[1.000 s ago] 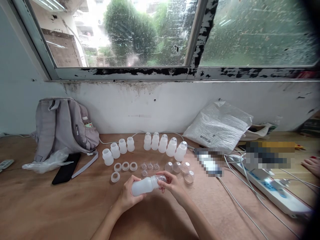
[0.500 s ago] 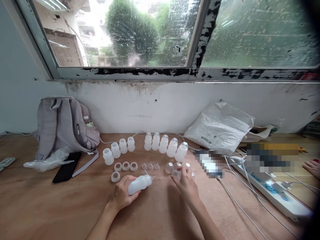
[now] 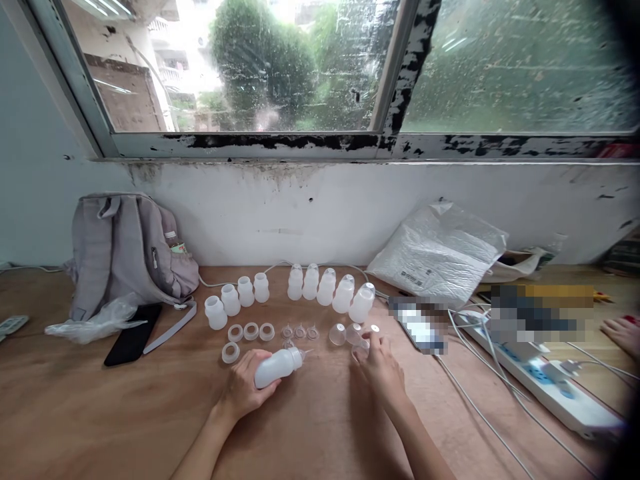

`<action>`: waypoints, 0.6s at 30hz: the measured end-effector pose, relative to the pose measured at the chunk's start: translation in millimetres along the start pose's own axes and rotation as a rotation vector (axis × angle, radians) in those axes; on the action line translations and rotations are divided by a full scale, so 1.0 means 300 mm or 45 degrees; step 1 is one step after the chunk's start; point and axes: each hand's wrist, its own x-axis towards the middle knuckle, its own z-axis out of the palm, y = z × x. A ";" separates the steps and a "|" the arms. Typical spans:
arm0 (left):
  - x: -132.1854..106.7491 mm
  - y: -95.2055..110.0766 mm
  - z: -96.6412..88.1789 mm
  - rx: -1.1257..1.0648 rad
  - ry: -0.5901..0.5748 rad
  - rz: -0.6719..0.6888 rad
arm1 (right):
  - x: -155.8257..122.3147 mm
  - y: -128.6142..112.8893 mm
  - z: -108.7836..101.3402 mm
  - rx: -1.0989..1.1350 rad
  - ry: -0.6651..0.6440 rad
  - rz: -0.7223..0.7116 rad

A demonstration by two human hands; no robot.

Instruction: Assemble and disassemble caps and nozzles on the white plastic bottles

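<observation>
My left hand (image 3: pixel 250 383) is wrapped round a white baby bottle (image 3: pixel 275 370), tilted on its side with a clear teat (image 3: pixel 307 354) at its right end. Over on the right, the fingers of my right hand (image 3: pixel 383 365) are closed on a clear bottle cap (image 3: pixel 359 351) near the tabletop. Several more clear caps (image 3: pixel 337 334) stand just behind that hand. Small clear teats (image 3: pixel 299 331) sit between my hands, and white collar rings (image 3: pixel 251 331) lie behind my left hand.
Open white bottles (image 3: pixel 216 313) stand at the back left; capped bottles (image 3: pixel 327 288) curve beside them. A backpack (image 3: pixel 127 247), black phone (image 3: pixel 131 335), foil-like bag (image 3: pixel 440 253), another phone (image 3: pixel 417 325) and a power strip (image 3: pixel 550 380) surround the area. Another person's hand (image 3: pixel 623 333) is far right.
My right hand has shifted slightly right along with the clear cap. My left hand and the bottle have stayed almost in place.
</observation>
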 end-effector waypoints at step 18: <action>-0.017 0.153 0.060 -0.282 -0.055 -0.075 | -0.187 -0.221 0.101 1.449 -0.476 0.012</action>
